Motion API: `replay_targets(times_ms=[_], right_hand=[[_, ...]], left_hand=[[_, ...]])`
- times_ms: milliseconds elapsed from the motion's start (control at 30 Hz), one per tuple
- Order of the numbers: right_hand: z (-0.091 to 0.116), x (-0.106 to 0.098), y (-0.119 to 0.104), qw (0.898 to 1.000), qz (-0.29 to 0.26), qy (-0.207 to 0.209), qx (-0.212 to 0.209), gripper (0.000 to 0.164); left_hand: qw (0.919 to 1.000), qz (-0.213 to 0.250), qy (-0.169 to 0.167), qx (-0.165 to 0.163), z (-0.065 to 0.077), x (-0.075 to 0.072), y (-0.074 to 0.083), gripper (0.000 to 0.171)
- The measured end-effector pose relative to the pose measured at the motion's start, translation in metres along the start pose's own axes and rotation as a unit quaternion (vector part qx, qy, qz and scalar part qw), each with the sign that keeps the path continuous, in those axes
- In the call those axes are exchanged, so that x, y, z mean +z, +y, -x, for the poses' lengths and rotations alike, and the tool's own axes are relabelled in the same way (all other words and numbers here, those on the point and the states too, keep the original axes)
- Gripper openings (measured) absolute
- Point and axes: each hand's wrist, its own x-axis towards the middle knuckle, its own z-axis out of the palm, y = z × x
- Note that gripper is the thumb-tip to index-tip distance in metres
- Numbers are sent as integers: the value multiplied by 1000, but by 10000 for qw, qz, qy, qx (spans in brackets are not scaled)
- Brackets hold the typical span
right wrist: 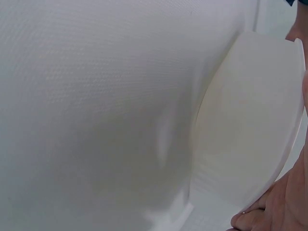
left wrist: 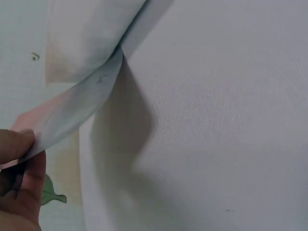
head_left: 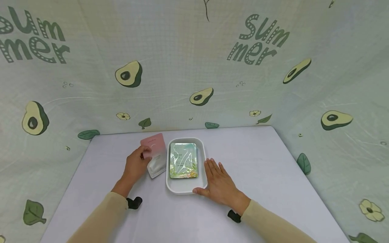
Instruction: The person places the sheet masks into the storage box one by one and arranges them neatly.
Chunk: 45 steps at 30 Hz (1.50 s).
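Observation:
My left hand (head_left: 135, 164) pinches the left edge of a pink-and-white sheet mask packet (head_left: 156, 148) between thumb and fingers. In the left wrist view that packet (left wrist: 79, 108) bends where the fingers hold it. Just right of it stands a white tray (head_left: 182, 189) with a rounded rim. A green, shiny sheet mask packet (head_left: 183, 160) lies in the tray, towards its far end. My right hand (head_left: 219, 184) rests along the tray's right side, fingers straight and thumb out at the near corner. The right wrist view shows the tray's outer wall (right wrist: 245, 120) beside that hand.
A white cloth (head_left: 255, 162) covers the table, with its back edge against a hanging curtain (head_left: 170, 101) printed with avocados. Black wrist straps with mounts (head_left: 134, 203) show at both sleeve cuffs.

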Motion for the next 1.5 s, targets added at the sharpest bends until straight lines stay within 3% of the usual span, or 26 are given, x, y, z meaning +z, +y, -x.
replay_targets(times_ms=[100,300,500,767,933,1200,1367,1500], right_hand=[[0,1,0,10000,8,-9,6,119],[1,1,1,10000,4,5,-18,119],[2,2,0,10000,-22,55,-52,118],[1,1,1,9999,-74,2,-80,119],[0,0,2,9999,-84,-94,-27,120],[-1,1,4,9999,-11,-116,-20,121],[-1,2,3,10000,31,-20,-64,119],[-1,1,3,9999,109,-3,-88,118]], left_hand=[[9997,65,11,-250,0,-1,-1,28],[9974,91,-579,-427,0,-1,-2,48],[9974,161,-389,-583,0,-9,-2,45],[9911,579,-826,-871,-4,-42,-14,47],[9822,1097,-1147,-1004,-2,-65,-18,55],[9716,1713,-1323,-956,0,-87,-12,60],[9662,2038,-1342,-837,-1,-88,-2,59],[9590,2195,-1586,-838,-5,-74,13,59]])
